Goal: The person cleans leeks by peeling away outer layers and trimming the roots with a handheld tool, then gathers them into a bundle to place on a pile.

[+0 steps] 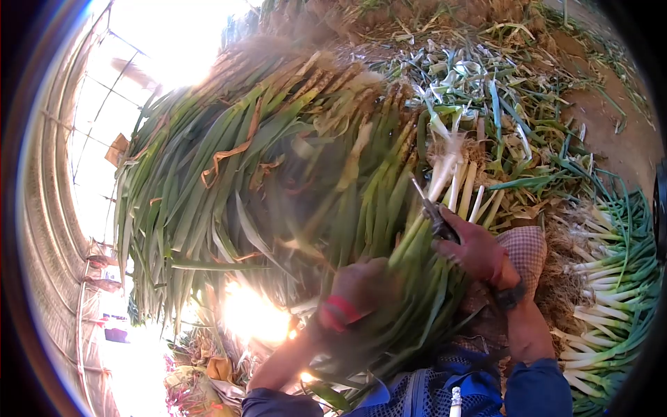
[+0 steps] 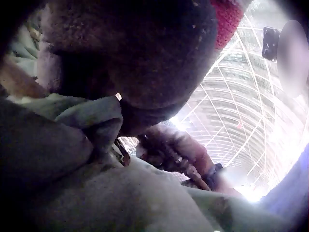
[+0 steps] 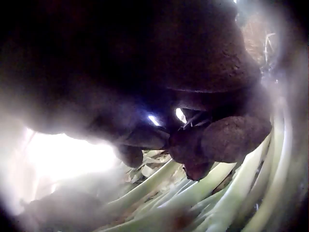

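Observation:
Long green onions (image 1: 417,278) lie across the person's lap, white stems and roots pointing up and away. The left hand (image 1: 358,292), with a red band at the wrist, grips their green leaves; in the left wrist view the fingers (image 2: 125,58) curl over the leaves. Held in the right hand (image 1: 476,247) is a dark metal tool (image 1: 439,221) with a thin pointed tip, just over the pale stems. In the right wrist view curled fingers (image 3: 231,137) sit above pale stems (image 3: 207,188); the tool is mostly hidden there.
A large heap of untrimmed onions (image 1: 229,160) rises at the left. Loose leaf scraps (image 1: 472,76) cover the ground at the top. Onions with white stems (image 1: 604,299) lie in a row at the right. A checked cloth (image 1: 521,250) lies beside the right hand.

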Demonstrator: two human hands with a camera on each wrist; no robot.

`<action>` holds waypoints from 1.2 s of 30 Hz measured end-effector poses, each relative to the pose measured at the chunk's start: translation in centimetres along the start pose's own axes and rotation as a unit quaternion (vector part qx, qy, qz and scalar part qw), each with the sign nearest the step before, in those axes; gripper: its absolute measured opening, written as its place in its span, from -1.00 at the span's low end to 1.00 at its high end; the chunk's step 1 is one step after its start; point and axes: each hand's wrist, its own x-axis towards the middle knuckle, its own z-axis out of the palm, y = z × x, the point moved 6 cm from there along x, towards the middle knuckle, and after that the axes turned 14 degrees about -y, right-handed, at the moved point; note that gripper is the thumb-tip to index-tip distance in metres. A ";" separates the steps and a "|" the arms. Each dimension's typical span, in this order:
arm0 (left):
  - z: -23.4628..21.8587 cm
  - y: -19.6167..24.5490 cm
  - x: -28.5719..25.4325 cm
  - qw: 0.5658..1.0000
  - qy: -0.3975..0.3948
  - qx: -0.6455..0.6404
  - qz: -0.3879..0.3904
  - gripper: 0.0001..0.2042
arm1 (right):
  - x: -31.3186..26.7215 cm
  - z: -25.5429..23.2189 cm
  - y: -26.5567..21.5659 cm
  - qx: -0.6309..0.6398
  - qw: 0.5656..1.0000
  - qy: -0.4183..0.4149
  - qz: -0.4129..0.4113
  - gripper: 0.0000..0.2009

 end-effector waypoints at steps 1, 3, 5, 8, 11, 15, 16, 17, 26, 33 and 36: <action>0.4 0.3 0.3 1.000 -0.005 -0.012 -0.002 -0.77 | -0.2 -0.5 0.2 0.009 1.000 0.018 0.014 -0.19; 0.4 0.4 0.5 1.000 -0.011 -0.026 -0.005 -0.76 | -0.4 -1.2 0.6 -0.016 0.998 0.028 0.047 -0.20; 0.5 0.5 1.6 0.994 -0.106 0.025 0.004 -0.73 | -0.5 -1.6 2.0 -0.042 0.995 0.039 0.081 -0.21; -2.2 -2.1 3.9 0.952 -0.250 -0.148 -0.099 -0.68 | -0.6 -2.6 4.1 -0.051 0.987 0.131 0.074 -0.23; -5.5 -8.3 8.8 0.981 -0.082 0.024 -0.173 -0.67 | -1.3 -2.1 3.1 -0.030 0.992 0.110 0.044 -0.24; -5.3 -13.7 10.6 0.943 -0.043 0.234 -0.234 -0.66 | -1.8 0.4 -0.5 -0.002 0.999 0.017 0.051 -0.24; -5.7 -14.0 10.7 0.943 -0.043 0.235 -0.232 -0.66 | -1.8 1.1 -0.6 -0.011 0.996 -0.034 0.084 -0.24; -5.7 -14.5 10.9 0.944 -0.085 0.210 -0.240 -0.68 | -1.9 1.3 -0.3 -0.010 0.996 -0.033 0.085 -0.24; -20.2 -13.8 14.8 0.943 0.233 -0.228 0.061 -0.77 | 0.8 3.6 -1.0 0.032 0.998 -0.060 0.004 -0.23; -6.6 -17.2 16.3 0.989 0.141 0.038 -0.035 -0.65 | 0.5 4.1 -0.5 0.116 0.992 -0.050 -0.026 -0.24; -3.0 -16.7 15.9 0.984 0.096 -0.034 -0.148 -0.59 | 0.5 3.4 -0.9 0.093 0.995 -0.025 -0.040 -0.23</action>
